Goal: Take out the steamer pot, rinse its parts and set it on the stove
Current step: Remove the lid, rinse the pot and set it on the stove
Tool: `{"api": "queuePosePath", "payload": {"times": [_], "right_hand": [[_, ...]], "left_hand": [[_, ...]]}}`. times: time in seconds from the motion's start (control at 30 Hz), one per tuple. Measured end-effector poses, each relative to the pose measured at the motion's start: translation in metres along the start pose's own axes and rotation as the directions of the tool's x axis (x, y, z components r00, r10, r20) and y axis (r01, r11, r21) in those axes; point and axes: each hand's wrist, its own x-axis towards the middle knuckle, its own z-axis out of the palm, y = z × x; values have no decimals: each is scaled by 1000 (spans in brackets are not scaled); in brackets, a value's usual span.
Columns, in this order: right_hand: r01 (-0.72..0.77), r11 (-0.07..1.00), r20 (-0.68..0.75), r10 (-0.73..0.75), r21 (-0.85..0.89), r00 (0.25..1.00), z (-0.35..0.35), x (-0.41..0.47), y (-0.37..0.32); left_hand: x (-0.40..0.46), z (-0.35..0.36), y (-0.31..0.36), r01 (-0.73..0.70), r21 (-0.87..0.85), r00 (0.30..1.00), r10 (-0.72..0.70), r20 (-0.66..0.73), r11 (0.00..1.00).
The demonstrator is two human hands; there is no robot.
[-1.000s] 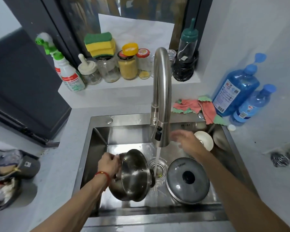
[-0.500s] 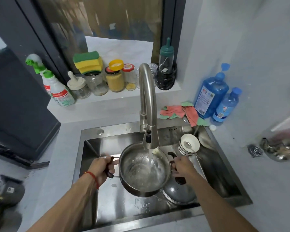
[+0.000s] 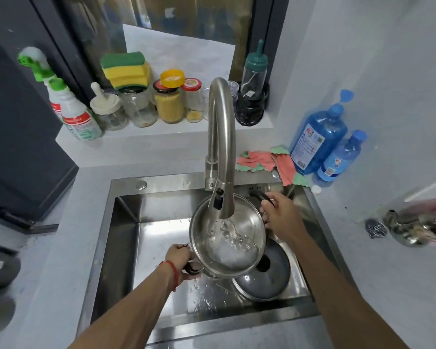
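A stainless steel steamer pot point(image 3: 227, 253) is held over the steel sink point(image 3: 126, 222), tilted, with its mouth facing up under the running faucet point(image 3: 220, 152). Water splashes inside it. My left hand point(image 3: 179, 255) grips the pot's near-left black handle. My right hand point(image 3: 280, 217) grips the far-right black handle. The pot's glass lid point(image 3: 269, 280) with a black knob lies flat on the sink floor, partly hidden under the pot.
Jars, sponges and spray bottles line the ledge behind the faucet. A pink and green cloth point(image 3: 269, 162) and two blue bottles point(image 3: 317, 137) sit at the sink's back right. Metal scrubbers point(image 3: 375, 227) lie on the right counter.
The pot went from lying on its side in my left hand to mouth-up under the stream, held by both hands. It has since turned, the right handle swinging away from me.
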Motion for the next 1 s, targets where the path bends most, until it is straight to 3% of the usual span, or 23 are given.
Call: {"api": "queuePosePath", "payload": {"times": [0.1,0.2,0.27,0.37,0.43,0.5,0.6,0.7,0.8,1.0], "right_hand": [[-104,990,-14,105,96,994,21,6,30],[-298,896,60,296,329,953,50,3,51],[-467,756,160,446,459,880,69,-6,59],[-631,638,298,559,442,774,87,-21,69],[-654,649,308,577,389,756,92,-24,70],[-642,693,247,593,330,767,89,-19,66],[-590,775,139,574,225,807,70,1,49],[-452,890,130,442,55,887,56,14,11],[-278,950,105,293,-140,950,53,20,-29],[-179,965,91,200,-193,976,46,23,-65]], "left_hand": [[-6,-24,10,-112,-53,983,103,-151,992],[-19,-48,34,-339,22,896,330,-299,941],[-28,-59,55,-458,100,837,466,-287,883],[-32,-62,82,-560,93,795,565,-220,823],[-22,-64,87,-503,51,824,497,-271,863],[-6,-72,78,-349,-49,900,320,-296,936],[12,-84,39,-78,-166,974,40,-221,983],[22,-90,-6,113,-107,980,-129,-152,988],[28,-79,-34,199,-63,974,-205,-99,978],[17,-21,-49,333,-18,941,-331,69,943]]}}
